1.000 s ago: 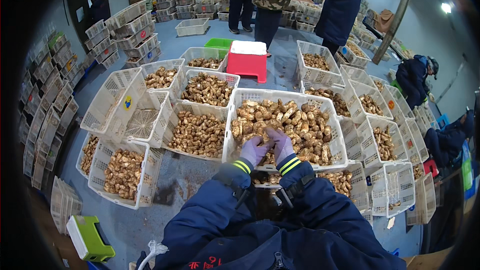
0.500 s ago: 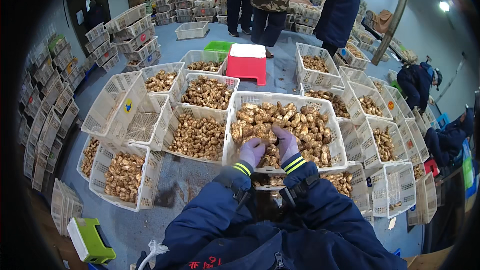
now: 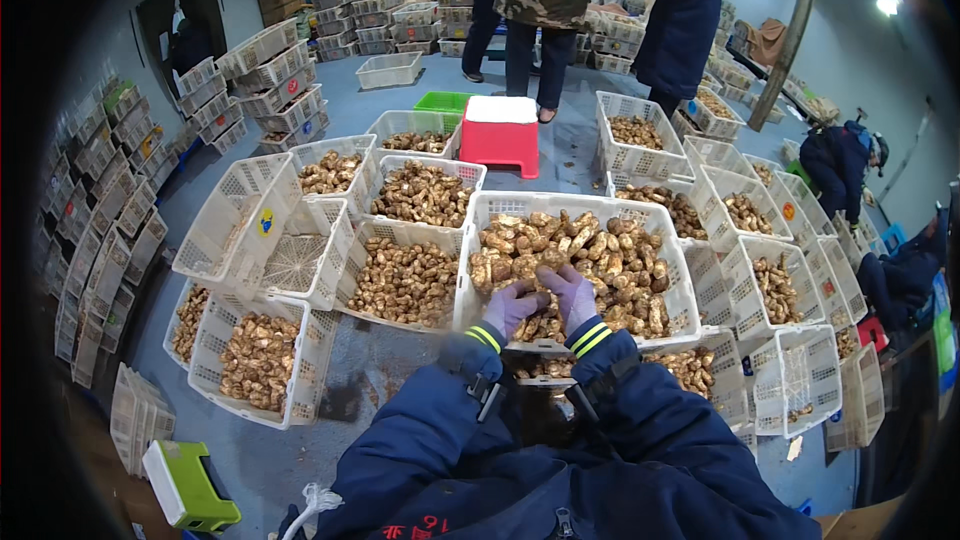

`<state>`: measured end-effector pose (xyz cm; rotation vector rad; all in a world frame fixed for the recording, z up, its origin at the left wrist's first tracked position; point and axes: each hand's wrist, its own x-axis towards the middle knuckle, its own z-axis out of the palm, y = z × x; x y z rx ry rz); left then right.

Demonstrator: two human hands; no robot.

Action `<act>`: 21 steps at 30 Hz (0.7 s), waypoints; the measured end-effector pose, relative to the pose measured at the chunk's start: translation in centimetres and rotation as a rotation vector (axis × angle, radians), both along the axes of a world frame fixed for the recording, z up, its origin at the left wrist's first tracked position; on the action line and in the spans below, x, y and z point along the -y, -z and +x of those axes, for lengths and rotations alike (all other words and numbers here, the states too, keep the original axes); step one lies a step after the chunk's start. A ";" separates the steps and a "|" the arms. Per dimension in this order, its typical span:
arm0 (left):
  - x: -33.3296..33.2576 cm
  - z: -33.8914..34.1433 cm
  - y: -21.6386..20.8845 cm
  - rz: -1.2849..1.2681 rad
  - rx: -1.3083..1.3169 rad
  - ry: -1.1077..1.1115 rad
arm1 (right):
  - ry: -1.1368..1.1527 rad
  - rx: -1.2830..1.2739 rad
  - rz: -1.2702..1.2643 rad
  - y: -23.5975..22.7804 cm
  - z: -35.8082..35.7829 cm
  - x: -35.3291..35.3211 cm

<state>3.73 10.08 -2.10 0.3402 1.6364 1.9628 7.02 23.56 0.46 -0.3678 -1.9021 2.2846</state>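
Note:
A white perforated crate full of brown-and-white, stubby mushrooms is right in front of me. Both my hands, in pale purple gloves, are over its near half, close together. My left hand has its fingers curled inward at the near left of the pile; what they hold, if anything, is too small to make out. Beside it, my right hand points its bent, dirt-darkened fingertips down onto the mushrooms, and its grip is hidden by the glove.
Left of the main crate stands another mushroom crate, with an empty crate beyond it. More crates line the right. A red stool with a white top stands ahead. A green-and-white stool sits lower left. Several people stand or bend farther off.
My left hand's fingers have shifted toward my right hand, and the two stay close over the pile. The whole view has moved slightly. A person at the back has changed stance.

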 end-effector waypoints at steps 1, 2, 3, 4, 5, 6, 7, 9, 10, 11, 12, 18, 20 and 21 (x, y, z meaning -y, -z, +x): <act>-0.2 0.0 0.0 0.101 0.012 -0.015 | 0.028 -0.070 -0.059 -0.2 0.0 -0.2; -0.1 0.0 -0.2 0.199 0.022 -0.029 | 0.057 -0.141 -0.121 -0.6 0.0 -0.6; 0.0 0.1 -0.6 0.234 -0.024 -0.047 | 0.062 -0.166 -0.143 -1.5 0.4 -1.4; 0.6 0.1 -0.7 0.191 -0.056 -0.118 | 0.080 -0.152 -0.021 -1.6 0.7 -2.3; 1.2 -0.1 -0.1 0.236 -0.046 -0.076 | 0.127 -0.141 0.259 -0.6 1.1 -3.9; 1.9 -0.2 0.1 0.281 -0.041 -0.030 | 0.177 -0.132 0.539 0.4 1.9 -5.4; 2.2 -0.4 0.1 0.217 -0.074 -0.109 | 0.212 -0.144 0.671 -0.1 3.5 -6.2; 4.0 -1.0 -1.1 -0.009 -0.317 -0.161 | 0.250 -0.097 0.740 0.5 6.3 -8.3; 3.8 -1.9 -3.6 -0.021 -0.266 -0.147 | 0.275 -0.024 0.683 2.3 6.9 -10.4; 4.0 -2.6 -6.2 -0.035 -0.213 -0.141 | 0.228 0.142 0.583 3.2 7.0 -12.1; 6.0 -3.0 -9.4 -0.056 -0.218 -0.171 | 0.187 0.286 0.667 1.0 7.0 -11.2; 22.9 -13.3 -24.7 -0.533 -0.630 -0.546 | 0.196 -0.072 0.598 0.1 7.1 -8.4; 18.3 -14.1 -27.6 -0.687 -0.613 -0.608 | 0.244 -0.103 0.596 1.2 7.2 -10.1; 16.6 -13.9 -29.4 -0.825 -0.576 -0.589 | 0.271 -0.073 0.611 1.6 7.2 -10.6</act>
